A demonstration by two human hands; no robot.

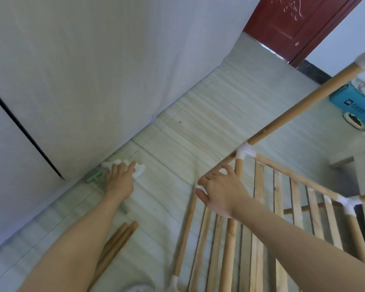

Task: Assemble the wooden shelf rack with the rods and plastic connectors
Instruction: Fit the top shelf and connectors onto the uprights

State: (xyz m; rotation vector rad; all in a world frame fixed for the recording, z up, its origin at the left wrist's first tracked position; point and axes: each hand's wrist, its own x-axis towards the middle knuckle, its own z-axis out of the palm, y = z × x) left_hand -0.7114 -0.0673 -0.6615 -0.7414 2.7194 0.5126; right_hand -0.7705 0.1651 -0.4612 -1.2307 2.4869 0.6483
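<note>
The half-built wooden rack (282, 207) stands on the pale floor (177, 144) at the lower right, its slatted shelf framed by round rods joined with white plastic connectors. One corner connector (243, 154) sits at the top of the rack's near upright, with a long rod (303, 106) rising from it toward the upper right. The right hand (221, 192) rests just below that connector, fingers loosely curved against the frame rod there; whether they actually clasp it I cannot tell. Left of the rack, the left hand (119, 180) reaches down over a small heap of white connectors (138, 168) lying by the foot of the wall (82, 70), its fingers relaxed and spread, touching or nearly touching the heap, nothing gripped. A green plastic piece (93, 177) lies beside that hand, against the wall. Two loose rods (116, 243) lie side by side on the floor left of the rack, under the left forearm. Beyond the rack, a dark red door (293, 28) and a blue box (354, 102) show
</note>
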